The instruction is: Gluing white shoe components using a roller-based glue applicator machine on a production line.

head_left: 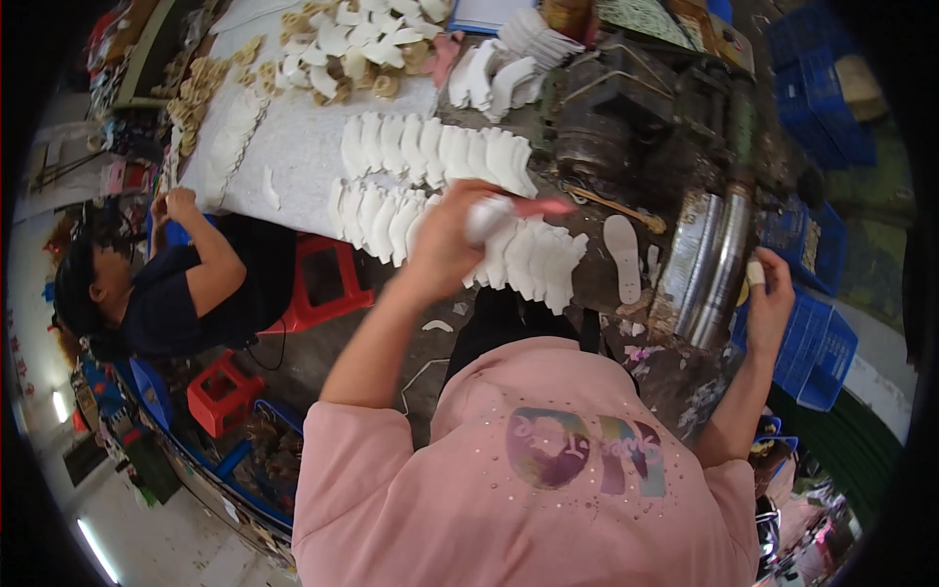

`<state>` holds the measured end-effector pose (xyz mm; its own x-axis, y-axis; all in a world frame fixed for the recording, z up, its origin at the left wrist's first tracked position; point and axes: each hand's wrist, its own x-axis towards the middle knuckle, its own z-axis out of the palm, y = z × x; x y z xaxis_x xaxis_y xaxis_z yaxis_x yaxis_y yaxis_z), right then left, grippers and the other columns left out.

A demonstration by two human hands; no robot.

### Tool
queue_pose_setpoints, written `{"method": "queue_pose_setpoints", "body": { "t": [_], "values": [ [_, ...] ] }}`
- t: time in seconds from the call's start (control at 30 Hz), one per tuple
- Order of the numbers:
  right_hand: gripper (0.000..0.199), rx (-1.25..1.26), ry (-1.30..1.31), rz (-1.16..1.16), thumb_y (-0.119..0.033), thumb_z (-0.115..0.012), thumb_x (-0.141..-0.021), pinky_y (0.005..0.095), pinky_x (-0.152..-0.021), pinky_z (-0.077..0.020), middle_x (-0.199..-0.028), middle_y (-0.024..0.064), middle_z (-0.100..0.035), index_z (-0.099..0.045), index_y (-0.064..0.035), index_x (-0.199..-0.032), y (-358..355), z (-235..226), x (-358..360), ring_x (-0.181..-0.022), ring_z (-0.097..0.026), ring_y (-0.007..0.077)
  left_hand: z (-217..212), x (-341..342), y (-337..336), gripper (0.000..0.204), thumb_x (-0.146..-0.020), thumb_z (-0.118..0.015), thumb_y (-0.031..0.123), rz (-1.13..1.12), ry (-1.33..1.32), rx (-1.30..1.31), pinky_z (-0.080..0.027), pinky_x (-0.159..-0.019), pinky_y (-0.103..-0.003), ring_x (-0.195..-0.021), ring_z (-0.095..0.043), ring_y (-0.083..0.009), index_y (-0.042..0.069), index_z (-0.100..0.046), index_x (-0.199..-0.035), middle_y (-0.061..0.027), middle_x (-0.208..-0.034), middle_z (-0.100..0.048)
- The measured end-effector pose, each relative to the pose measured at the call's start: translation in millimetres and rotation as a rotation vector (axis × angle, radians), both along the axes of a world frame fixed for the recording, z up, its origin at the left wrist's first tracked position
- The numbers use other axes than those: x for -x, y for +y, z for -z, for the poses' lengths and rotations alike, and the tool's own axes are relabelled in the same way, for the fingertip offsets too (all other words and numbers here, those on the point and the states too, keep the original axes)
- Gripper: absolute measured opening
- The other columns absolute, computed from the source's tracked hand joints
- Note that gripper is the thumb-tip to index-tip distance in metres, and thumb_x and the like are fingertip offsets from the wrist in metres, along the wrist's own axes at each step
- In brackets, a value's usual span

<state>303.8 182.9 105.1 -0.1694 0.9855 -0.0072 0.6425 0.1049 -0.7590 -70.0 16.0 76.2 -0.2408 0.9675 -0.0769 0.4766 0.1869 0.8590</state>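
White piece (486, 217) in left hand (442, 238)

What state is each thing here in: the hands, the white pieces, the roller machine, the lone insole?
Left hand: closed around a white piece.
Right hand: at the roller machine's edge, fingertip taped.
White pieces: laid in overlapping rows on the table.
Roller machine: motion cannot be told.
White insole: lying flat, alone.

No packages, labels, signs or screens show clearly near either hand; only a flat blue-edged white sheet (486, 14) lies well beyond the left hand (445, 235).
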Motion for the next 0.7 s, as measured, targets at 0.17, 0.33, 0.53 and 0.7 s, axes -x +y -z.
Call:
{"method": "queue_pose_setpoints", "body": {
  "t": [0.17, 0.33, 0.53, 0.7],
  "values": [
    [0.024, -0.007, 0.040, 0.070, -0.004, -0.056, -0.088, 0.0248, -0.082, -0.0431, -0.099, 0.0050, -0.060, -0.057, 0.0007, -0.111, 6, 3, 1, -0.092, -0.056, 0.0118, 47, 130, -85, 0.045, -0.064, -0.060, -0.005, -0.248, 0.731, 0.154, -0.043, -0.078, -0.037, -0.099, -0.057, -0.0269, 0.006, -0.059, -0.108, -0.0026, -0.119, -0.055],
    [0.025, -0.024, 0.007, 0.092, -0.002, -0.053, -0.089, 0.0252, -0.084, -0.0436, -0.103, 0.0059, -0.060, -0.056, 0.0005, -0.113, 10, 2, 14, -0.094, -0.057, 0.0125, 86, 157, -137, 0.047, -0.063, -0.063, -0.003, 0.153, 0.894, 0.396, -0.041, -0.076, -0.037, -0.098, -0.058, -0.0223, 0.008, -0.058, -0.108, -0.0018, -0.119, -0.054],
    [0.024, -0.060, 0.035, 0.082, -0.002, -0.052, -0.089, 0.0252, -0.085, -0.0437, -0.104, 0.0068, -0.060, -0.056, 0.0013, -0.113, 9, 2, 22, -0.095, -0.057, 0.0127, 82, 156, -135, 0.038, -0.061, -0.066, -0.002, 0.349, 0.898, 0.664, -0.042, -0.077, -0.039, -0.095, -0.060, -0.0242, 0.008, -0.058, -0.097, -0.0081, -0.111, -0.058],
    [0.022, -0.093, 0.068, 0.069, -0.001, -0.051, -0.089, 0.0246, -0.084, -0.0442, -0.103, 0.0068, -0.060, -0.056, 0.0011, -0.110, -6, -18, 34, -0.095, -0.057, 0.0126, 28, 146, -99, 0.036, -0.063, -0.066, 0.000, 0.145, 0.703, 0.641, -0.044, -0.079, -0.041, -0.091, -0.060, -0.0342, 0.004, -0.059, -0.098, -0.0205, -0.088, -0.063]
  ]
}}
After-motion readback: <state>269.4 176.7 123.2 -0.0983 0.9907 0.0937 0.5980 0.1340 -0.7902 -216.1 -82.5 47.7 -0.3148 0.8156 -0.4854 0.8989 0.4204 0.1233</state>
